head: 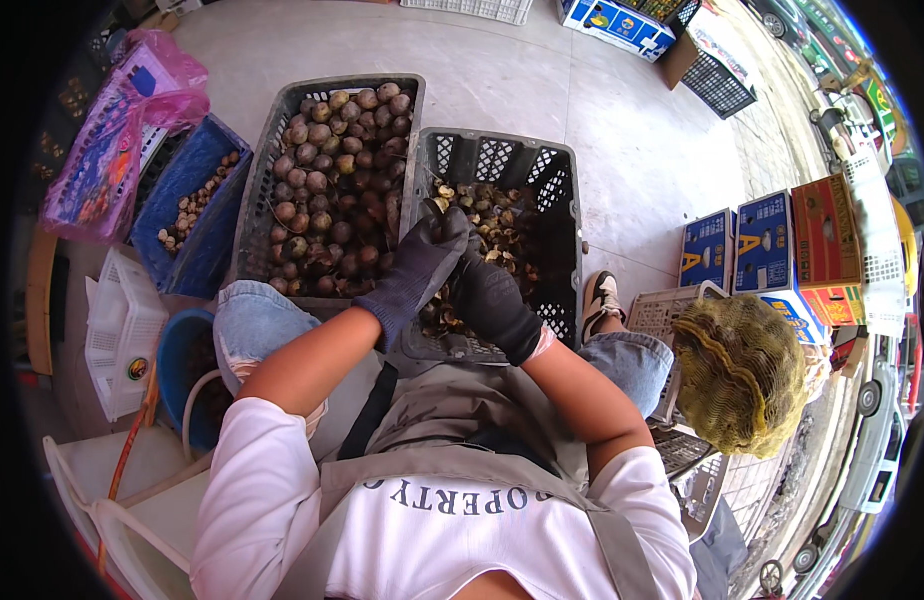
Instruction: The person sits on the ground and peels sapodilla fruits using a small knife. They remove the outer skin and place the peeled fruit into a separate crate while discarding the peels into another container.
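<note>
Both my hands wear dark knit work gloves and meet above the left side of a black plastic crate [574,225] holding brownish husk pieces [499,217]. My left hand [432,255], fingers bent, is close against my right hand [488,292]. A small dark object, too hidden to name, shows at the fingertips of my left hand; whether either hand grips it cannot be told. Beside this crate, touching it on the left, a second black crate [419,97] is filled with round purple-brown fruits [319,180], some with yellowish patches.
At the left are a blue crate [150,202] with small pale round pieces, a white plastic basket [120,337] and a blue tub [176,345]. Cardboard boxes [762,240] and a full yellow mesh sack [739,375] stand at the right. White plastic chairs [131,480] are at lower left.
</note>
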